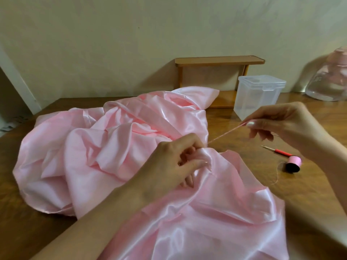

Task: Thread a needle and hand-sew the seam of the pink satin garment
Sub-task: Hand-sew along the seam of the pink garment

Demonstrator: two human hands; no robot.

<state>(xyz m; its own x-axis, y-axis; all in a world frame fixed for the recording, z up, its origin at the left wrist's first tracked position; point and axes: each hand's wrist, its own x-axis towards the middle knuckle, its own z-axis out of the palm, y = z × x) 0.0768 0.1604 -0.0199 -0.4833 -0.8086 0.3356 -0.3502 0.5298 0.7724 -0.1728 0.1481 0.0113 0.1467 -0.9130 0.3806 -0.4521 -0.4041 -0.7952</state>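
Wooden table (22, 231) | pink satin garment (112, 147) judged limp, slippery, best held beside the stitch | fold pinched by left hand (174, 160) | thread (227, 133) pinched taut by right hand (285, 124)

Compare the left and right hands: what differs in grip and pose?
The left hand pinches a fold of the pink satin garment; the right hand pinches the pink thread. The left hand rests low on the fabric; the right hand is lifted above the table, holding the thread taut. Both grip with curled fingertips.
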